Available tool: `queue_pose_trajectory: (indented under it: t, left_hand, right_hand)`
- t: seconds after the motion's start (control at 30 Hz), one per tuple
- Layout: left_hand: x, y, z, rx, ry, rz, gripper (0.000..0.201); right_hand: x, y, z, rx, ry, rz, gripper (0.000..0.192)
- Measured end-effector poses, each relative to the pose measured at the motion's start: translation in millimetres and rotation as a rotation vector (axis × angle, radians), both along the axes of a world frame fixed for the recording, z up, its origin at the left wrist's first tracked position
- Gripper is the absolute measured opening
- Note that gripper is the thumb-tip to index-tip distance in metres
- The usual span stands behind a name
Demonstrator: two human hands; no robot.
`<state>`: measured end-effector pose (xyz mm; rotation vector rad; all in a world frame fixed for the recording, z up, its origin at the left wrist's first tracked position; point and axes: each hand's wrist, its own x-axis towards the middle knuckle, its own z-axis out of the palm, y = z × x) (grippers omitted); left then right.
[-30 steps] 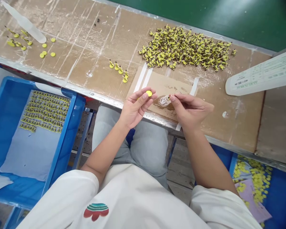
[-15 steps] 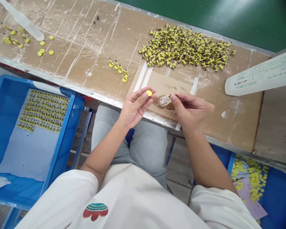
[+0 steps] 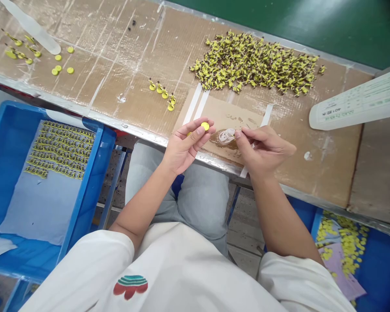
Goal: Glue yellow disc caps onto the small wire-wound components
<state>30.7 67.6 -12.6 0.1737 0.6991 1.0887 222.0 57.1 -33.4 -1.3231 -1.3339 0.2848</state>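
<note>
Pinching a yellow disc [image 3: 204,126] at its rim, the left hand [image 3: 185,147] is kept steady; at 3 o'clock, the right hand [image 3: 263,149] is closed on something too small to identify, dipped lightly in the glue puddle [image 3: 225,138].

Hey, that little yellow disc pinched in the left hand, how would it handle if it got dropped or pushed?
The yellow disc looks small and flat, so probably light and easily flicked. Round, it might roll on edge. The left hand pinches it by fingertips, suggesting it is stiff.

A cardboard-covered bench [image 3: 123,65] is seen across the upper frame; a heap of yellow pieces [image 3: 256,63] is spread at upper centre.
</note>
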Motion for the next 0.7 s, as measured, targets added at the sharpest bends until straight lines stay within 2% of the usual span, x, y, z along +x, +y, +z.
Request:
queue_pose_trajectory:
  t: [0.23, 0.47, 0.6, 0.7]
  left_hand:
    - [-0.6, 0.1, 0.3, 0.043, 0.022, -0.015, 0.023]
    - [0.0, 0.8, 0.8, -0.047, -0.032, 0.004, 0.044]
    - [-0.7, 0.3, -0.1, -0.001, -0.021, -0.007, 0.040]
    - [-1.5, -1.1, -0.6, 0.037, -0.012, -0.008, 0.035]
  right_hand:
    - [-0.6, 0.9, 0.4, -0.010, -0.036, 0.007, 0.015]
    - [-0.8, 1.3, -1.2, -0.052, -0.047, -0.020, 0.016]
    - [-1.5, 1.4, -1.1, -0.039, -0.033, -0.013, 0.015]
    - [-2.5, 2.4, 0.2, -0.025, 0.094, -0.006, 0.017]
